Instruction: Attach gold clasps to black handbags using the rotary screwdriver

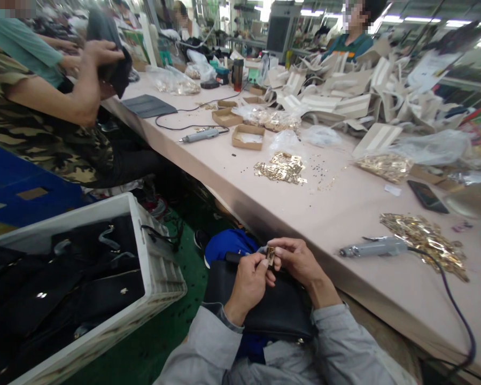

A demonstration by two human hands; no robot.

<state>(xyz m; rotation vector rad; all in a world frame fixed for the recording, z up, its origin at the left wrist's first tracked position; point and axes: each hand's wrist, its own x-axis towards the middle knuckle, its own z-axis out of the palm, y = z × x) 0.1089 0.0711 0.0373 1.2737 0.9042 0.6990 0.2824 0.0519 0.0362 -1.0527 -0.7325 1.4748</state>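
Between my two hands is a small gold metal fitting [270, 255], pinched by the fingertips of both. My left hand [249, 280] is closed on its lower left side. From the upper right, my right hand [299, 262] grips it with thumb and fingers. Beneath them a black leather bag [274, 315] lies across my lap. What joins the fitting to the bag, if anything, is hidden by my fingers. On the table to the right rests a grey electric screwdriver [374, 247], beside a pile of gold metal fittings [428, 240].
A white crate [138, 251] holding black bags stands on the floor at left. Another gold pile [282, 168], cardboard trays [248, 137], a second screwdriver [200, 135] and a phone [427, 196] lie on the table [304, 224]. A co-worker in a camouflage shirt [36, 117] holds something black.
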